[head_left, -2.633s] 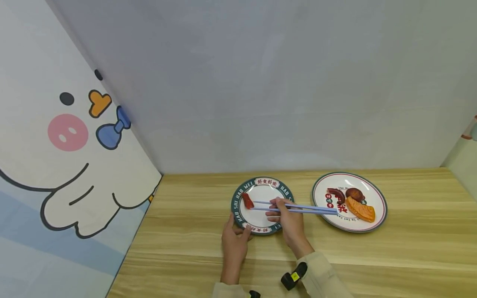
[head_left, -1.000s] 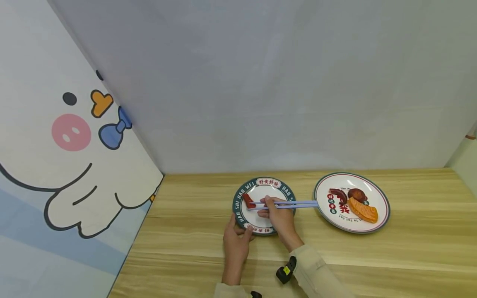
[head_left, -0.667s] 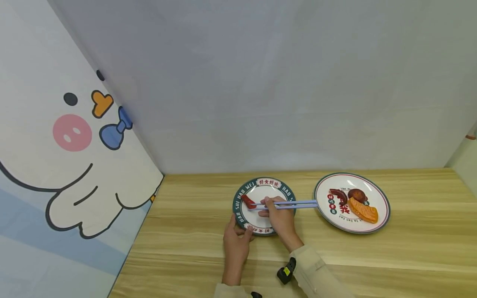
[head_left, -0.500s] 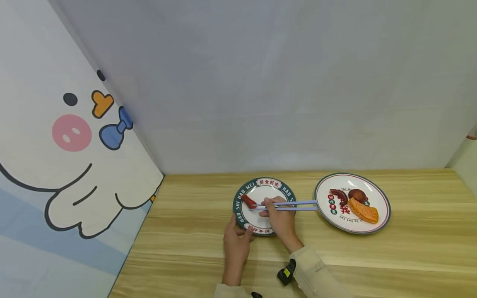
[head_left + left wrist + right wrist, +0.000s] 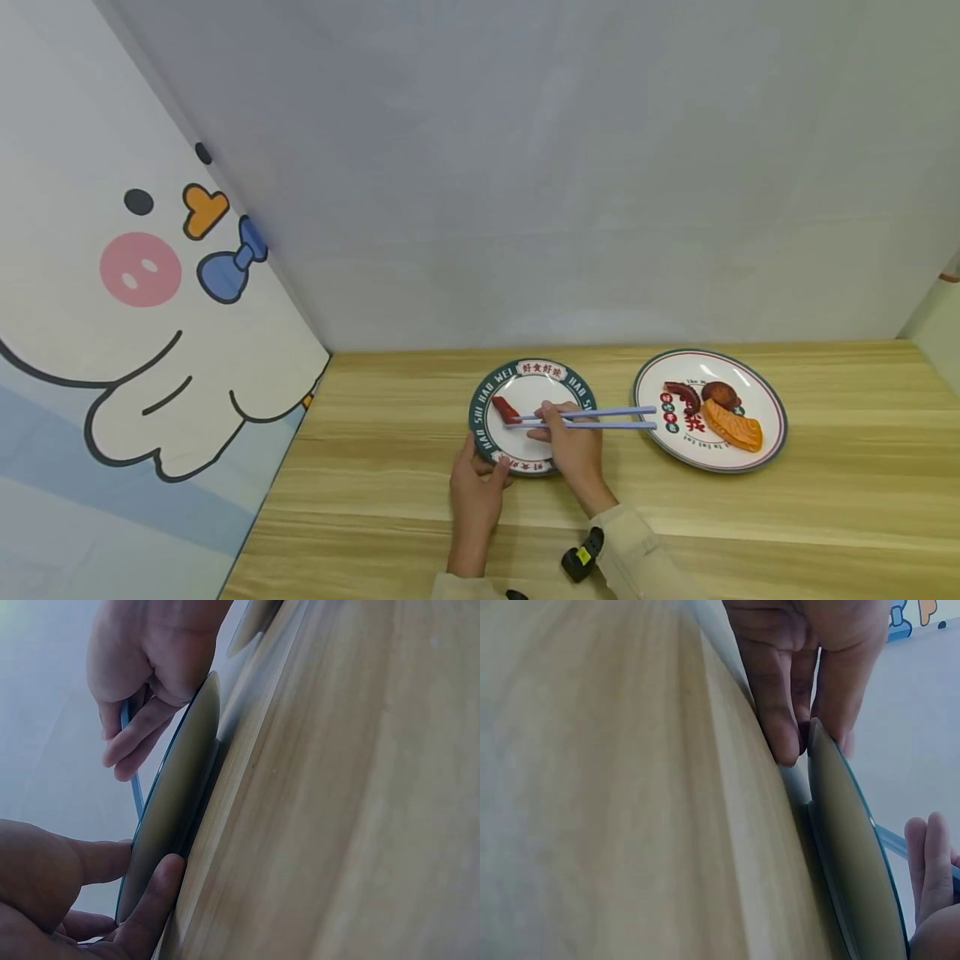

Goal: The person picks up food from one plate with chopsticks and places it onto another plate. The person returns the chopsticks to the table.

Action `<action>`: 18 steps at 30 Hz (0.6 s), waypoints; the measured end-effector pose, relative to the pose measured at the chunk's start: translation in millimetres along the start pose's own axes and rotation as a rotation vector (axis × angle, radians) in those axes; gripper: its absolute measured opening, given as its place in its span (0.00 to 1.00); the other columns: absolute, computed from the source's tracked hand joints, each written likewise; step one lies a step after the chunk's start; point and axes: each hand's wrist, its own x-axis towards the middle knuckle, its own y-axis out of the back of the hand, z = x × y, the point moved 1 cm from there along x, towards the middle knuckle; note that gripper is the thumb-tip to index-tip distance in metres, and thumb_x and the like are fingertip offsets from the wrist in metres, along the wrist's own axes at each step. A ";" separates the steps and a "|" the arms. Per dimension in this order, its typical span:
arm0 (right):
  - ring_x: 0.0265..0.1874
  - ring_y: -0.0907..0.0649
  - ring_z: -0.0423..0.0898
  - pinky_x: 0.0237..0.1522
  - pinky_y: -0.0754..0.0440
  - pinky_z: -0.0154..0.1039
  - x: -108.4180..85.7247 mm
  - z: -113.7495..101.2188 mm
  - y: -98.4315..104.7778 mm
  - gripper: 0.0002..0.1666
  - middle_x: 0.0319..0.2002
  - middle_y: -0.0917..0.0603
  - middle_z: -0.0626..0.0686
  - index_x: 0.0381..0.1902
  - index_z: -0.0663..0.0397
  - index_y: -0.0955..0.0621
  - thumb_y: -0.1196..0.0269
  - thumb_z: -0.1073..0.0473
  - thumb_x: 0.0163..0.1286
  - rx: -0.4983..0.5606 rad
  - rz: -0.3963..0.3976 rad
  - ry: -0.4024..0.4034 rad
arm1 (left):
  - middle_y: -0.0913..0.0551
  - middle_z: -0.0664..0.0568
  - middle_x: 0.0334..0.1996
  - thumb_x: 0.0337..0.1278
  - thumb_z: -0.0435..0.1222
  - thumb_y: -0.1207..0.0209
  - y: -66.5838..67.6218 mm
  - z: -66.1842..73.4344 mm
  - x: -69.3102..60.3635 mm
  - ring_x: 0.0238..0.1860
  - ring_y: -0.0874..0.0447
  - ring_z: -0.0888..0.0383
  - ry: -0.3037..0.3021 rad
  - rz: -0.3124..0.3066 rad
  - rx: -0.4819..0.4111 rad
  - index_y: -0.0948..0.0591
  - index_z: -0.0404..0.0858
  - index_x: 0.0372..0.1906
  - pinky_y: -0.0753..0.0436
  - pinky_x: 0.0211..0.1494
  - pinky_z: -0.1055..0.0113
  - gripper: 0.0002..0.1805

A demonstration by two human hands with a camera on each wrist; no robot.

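Note:
In the head view my left hand (image 5: 476,498) grips the near-left rim of a small green-rimmed plate (image 5: 536,392), thumb above. Both wrist views show its fingers on the underside of the plate (image 5: 176,795) (image 5: 847,832). Two pale blue chopsticks (image 5: 618,412) are held in my right hand (image 5: 579,452), over the plate's right side. Their tips touch the lower end of a small, glossy red piece of food (image 5: 506,410), on the left part of the plate; whether they pinch it I cannot tell. In the wrist views the food is hidden.
Right of the small plate, a larger white plate (image 5: 693,454) bears an orange salmon slice (image 5: 733,427), a brown mushroom-like piece (image 5: 721,394) and a dark red curled piece (image 5: 686,397). Behind the wooden table (image 5: 390,467) hangs a pale cloth (image 5: 600,208); a cartoon-printed panel (image 5: 247,350) stands left.
Over the last half second the right hand and chopsticks have shifted slightly right and nearer, and the red piece has slid a little the same way. The left hand keeps its place.

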 end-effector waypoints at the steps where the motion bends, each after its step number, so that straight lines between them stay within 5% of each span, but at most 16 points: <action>1: 0.22 0.10 0.40 0.32 0.10 0.32 -0.4 -0.3 0.7 0.16 0.41 0.14 0.70 0.46 0.81 0.16 0.40 0.65 0.80 0.009 0.004 -0.006 | 0.22 0.34 0.43 0.64 0.21 0.35 0.1 0.1 -0.1 0.34 0.13 0.53 0.002 -0.001 -0.003 0.39 0.18 0.76 0.09 0.35 0.67 0.39; 18: 0.22 0.10 0.37 0.34 0.10 0.34 -6.7 -10.3 7.8 0.19 0.44 0.13 0.75 0.50 0.85 0.20 0.42 0.65 0.82 0.102 0.048 -0.078 | 0.22 0.34 0.45 0.65 0.23 0.34 1.4 0.1 -0.1 0.36 0.14 0.54 0.007 -0.005 -0.010 0.39 0.19 0.77 0.09 0.35 0.67 0.40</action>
